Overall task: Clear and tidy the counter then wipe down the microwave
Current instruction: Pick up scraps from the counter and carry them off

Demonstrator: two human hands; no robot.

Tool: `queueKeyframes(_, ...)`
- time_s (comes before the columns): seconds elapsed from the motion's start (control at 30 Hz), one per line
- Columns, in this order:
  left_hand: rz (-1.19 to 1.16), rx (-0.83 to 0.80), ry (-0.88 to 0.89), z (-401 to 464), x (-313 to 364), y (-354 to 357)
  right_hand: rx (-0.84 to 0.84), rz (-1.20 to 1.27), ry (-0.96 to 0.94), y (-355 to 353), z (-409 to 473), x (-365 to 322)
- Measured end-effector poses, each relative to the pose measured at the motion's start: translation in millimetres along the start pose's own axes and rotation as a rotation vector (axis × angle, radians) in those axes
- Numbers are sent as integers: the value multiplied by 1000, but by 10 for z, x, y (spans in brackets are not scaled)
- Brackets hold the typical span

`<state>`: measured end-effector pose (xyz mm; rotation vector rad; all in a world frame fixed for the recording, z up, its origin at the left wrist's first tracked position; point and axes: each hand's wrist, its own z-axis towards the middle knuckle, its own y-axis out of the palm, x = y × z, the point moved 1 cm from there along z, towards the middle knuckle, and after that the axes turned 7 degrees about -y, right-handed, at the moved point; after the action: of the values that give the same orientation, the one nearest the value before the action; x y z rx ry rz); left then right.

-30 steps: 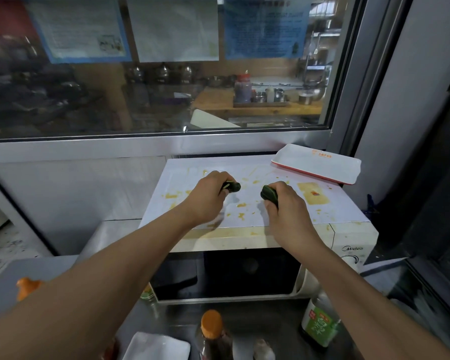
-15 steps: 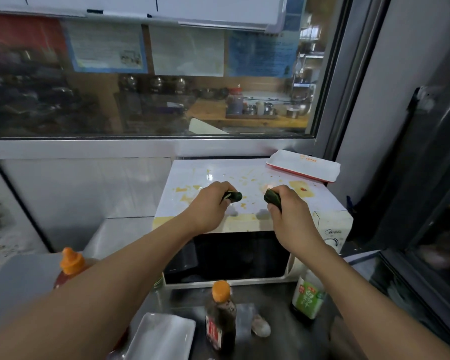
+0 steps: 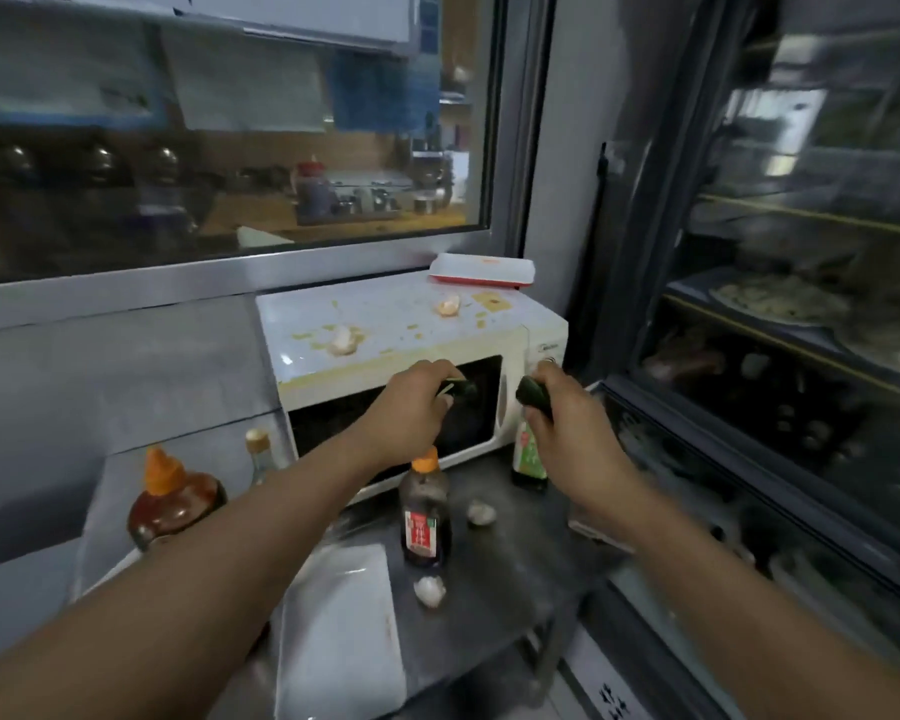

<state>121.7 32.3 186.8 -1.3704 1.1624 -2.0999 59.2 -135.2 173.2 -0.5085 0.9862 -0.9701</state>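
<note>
I'm looking at the microwave (image 3: 411,356) standing at the back right of the worktop (image 3: 515,553), against the wall under the window. Its top is stained yellow, with two pale lumps on it, one (image 3: 342,341) near the front left edge and one (image 3: 448,307) further back; I can't tell what they are. A white tray (image 3: 481,269) with a red rim lies at the back right corner of the top, and nothing is in it that I can see

My left hand (image 3: 411,407) is closed round a small dark green piece (image 3: 458,389), held in front of the microwave door. My right hand (image 3: 562,413) is closed round a second green piece (image 3: 531,396), in front of the control panel. Both are clear of any surface, so I judge I'm carrying them off as part of clearing, with the wipe not yet begun

On the worktop just before the door stands a dark sauce bottle (image 3: 425,517) with an orange cap, filled nearly to the neck. A green-labelled bottle (image 3: 529,459) stands near the microwave's right front corner, partly behind my right hand. At the left edge stands a squat brown bottle (image 3: 175,501), with a thin one (image 3: 261,454) behind it. A white tray (image 3: 339,631) lies at the front edge, holding nothing. Two pale lumps (image 3: 481,513) (image 3: 430,590) lie loose beside the sauce bottle, so the clearing has some way to go
</note>
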Motion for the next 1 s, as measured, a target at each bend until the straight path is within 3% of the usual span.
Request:
queueKeyframes(0.6,-82,-382,431,-1306,1674,1154,210,-176,481,-1461,-2554,-31)
queueKeyframes(1.0,-144,-636,661,-3271,3448,2196,398,-308,760,-2791,-5057,-147)
